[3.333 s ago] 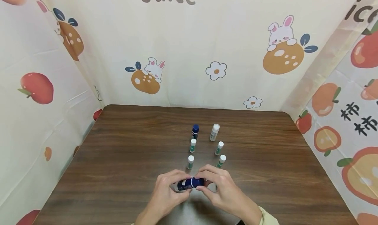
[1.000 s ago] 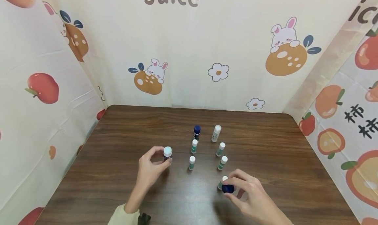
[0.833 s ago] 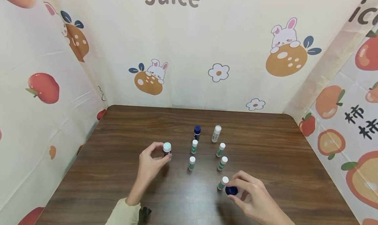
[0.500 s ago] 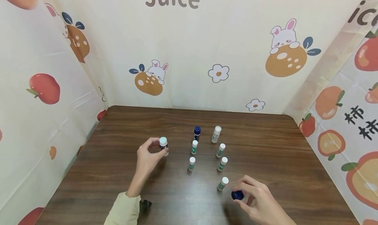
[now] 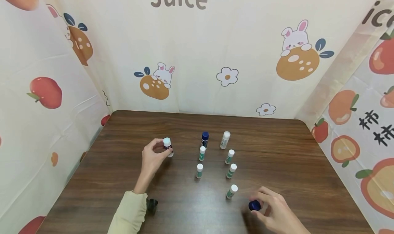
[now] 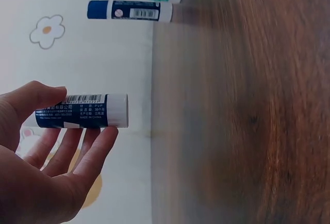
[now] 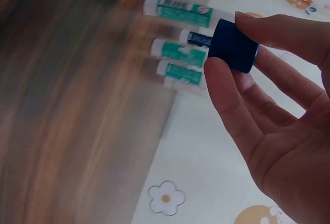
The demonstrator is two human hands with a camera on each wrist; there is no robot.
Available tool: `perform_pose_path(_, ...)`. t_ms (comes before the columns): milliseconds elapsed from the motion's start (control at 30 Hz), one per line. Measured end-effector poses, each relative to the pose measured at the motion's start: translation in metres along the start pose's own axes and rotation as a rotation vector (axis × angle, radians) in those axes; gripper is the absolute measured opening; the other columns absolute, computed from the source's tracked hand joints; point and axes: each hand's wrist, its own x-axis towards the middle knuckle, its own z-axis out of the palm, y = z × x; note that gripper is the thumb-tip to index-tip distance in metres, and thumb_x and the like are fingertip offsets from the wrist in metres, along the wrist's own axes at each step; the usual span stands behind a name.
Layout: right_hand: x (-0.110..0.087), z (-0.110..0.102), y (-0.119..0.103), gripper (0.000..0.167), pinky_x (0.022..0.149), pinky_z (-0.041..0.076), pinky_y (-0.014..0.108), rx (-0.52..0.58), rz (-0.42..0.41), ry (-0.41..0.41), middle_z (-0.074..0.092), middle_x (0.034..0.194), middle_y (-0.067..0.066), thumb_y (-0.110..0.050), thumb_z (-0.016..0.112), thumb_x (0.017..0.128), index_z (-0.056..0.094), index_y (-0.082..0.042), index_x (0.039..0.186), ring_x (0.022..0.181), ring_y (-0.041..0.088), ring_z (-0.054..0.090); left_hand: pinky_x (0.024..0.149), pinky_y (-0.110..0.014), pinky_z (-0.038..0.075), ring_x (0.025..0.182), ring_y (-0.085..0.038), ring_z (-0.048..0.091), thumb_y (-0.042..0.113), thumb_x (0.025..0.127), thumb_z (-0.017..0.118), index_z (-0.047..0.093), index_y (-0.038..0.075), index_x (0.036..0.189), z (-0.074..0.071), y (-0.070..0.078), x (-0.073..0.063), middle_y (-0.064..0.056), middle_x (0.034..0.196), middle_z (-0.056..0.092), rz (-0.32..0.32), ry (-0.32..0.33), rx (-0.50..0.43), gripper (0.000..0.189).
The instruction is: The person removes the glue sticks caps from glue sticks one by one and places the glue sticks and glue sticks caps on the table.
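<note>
My left hand (image 5: 152, 159) pinches an uncapped navy glue stick (image 5: 167, 147) between thumb and fingers, held upright over the left middle of the table. In the left wrist view the glue stick (image 6: 85, 112) shows its barcode label and white base. At front right, my right hand (image 5: 275, 208) holds the glue stick's dark blue cap (image 5: 254, 205) by thumb and fingertips, its hollow side turned up toward the head camera. The right wrist view shows the cap (image 7: 233, 46) above the table. Nearest to this hand stands a white-capped green glue stick (image 5: 232, 191).
More glue sticks stand in two rough columns: a blue-capped one (image 5: 205, 139), a white one (image 5: 225, 140) and several green ones with white caps, such as this green glue stick (image 5: 199, 171). A printed curtain (image 5: 197, 56) encloses the wooden table (image 5: 123, 141).
Earlier both hands held the capped glue stick together at the front. The cap is now off; the left hand has moved away to the back left, the right hand toward the front right.
</note>
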Motion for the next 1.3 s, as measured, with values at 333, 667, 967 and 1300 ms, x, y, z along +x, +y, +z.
perform_pose_path(333,-0.012,0.001,0.018,0.039,0.047,0.041,0.013,-0.067,0.068,-0.02,0.053,0.084,-0.014,0.003,0.081,0.061,0.063,-0.018,0.089,0.067,-0.002,0.048,0.081,-0.038,0.048,0.091,-0.027,0.064,0.007,0.071,0.081,0.065,0.003,0.1,0.0,-0.01,0.013,-0.015,0.099,0.068,-0.047,0.019,0.038,0.034)
perform_pose_path(667,-0.026,0.004,0.032,0.039,0.049,0.034,0.015,-0.151,0.095,-0.014,0.044,0.079,-0.018,-0.001,0.083,0.057,0.064,-0.02,0.085,0.065,-0.003,0.041,0.077,-0.036,0.049,0.093,-0.027,0.063,0.009,0.072,0.081,0.064,0.003,0.1,0.001,-0.02,0.024,-0.015,0.101,0.067,-0.094,0.013,0.06,0.034)
perform_pose_path(967,-0.033,0.008,0.043,0.043,0.054,0.032,0.015,-0.184,0.061,0.007,0.044,0.08,-0.019,0.003,0.082,0.052,0.064,-0.021,0.083,0.067,-0.003,0.041,0.078,-0.036,0.049,0.097,-0.027,0.062,0.009,0.072,0.08,0.063,0.003,0.102,0.002,-0.025,0.029,-0.016,0.103,0.067,-0.112,0.011,0.07,0.035)
perform_pose_path(1300,-0.039,0.008,0.051,0.041,0.051,0.034,0.016,-0.135,0.102,-0.052,0.048,0.082,-0.016,0.004,0.082,0.055,0.066,-0.017,0.085,0.067,-0.001,0.041,0.087,-0.042,0.045,0.097,-0.031,0.061,0.006,0.071,0.081,0.063,0.002,0.102,0.005,-0.029,0.036,-0.019,0.102,0.066,-0.108,0.016,0.085,0.036)
